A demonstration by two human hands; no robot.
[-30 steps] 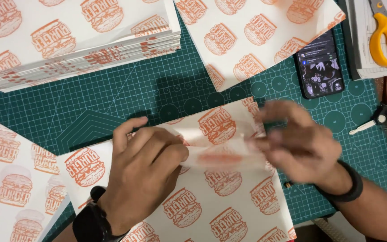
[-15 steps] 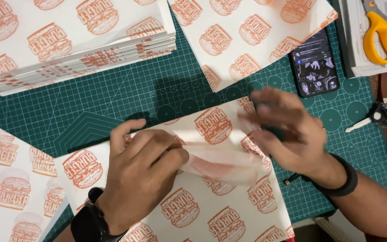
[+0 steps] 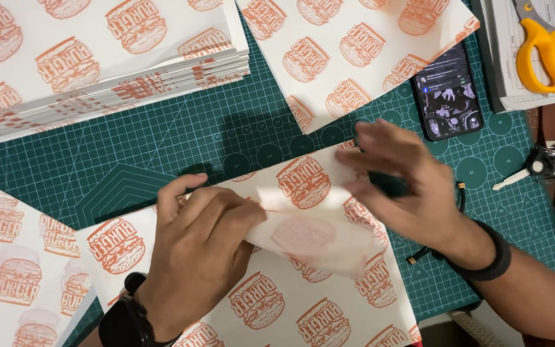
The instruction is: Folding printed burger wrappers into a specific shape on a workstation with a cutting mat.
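Note:
A white paper sheet (image 3: 277, 302) with orange burger pictures lies on the green cutting mat (image 3: 162, 154) in front of me. One corner of it is folded over into a flap (image 3: 316, 241) that shows its pale back. My left hand (image 3: 200, 250) presses down on the sheet, with its curled fingers pinching the left end of the flap. My right hand (image 3: 406, 186) is over the sheet's upper right edge with its fingers spread and nothing in it. Both wrists wear black bands.
A thick stack of the same printed sheets (image 3: 97, 64) sits at the back left, with more sheets at the back middle (image 3: 354, 51) and the left edge (image 3: 14, 270). A black phone (image 3: 448, 96), yellow-handled scissors (image 3: 544, 48) on papers and a key (image 3: 541, 168) lie to the right.
My right hand has let go of the flap and lifted up and right, with its fingers spread. The flap now lies flatter under my left hand.

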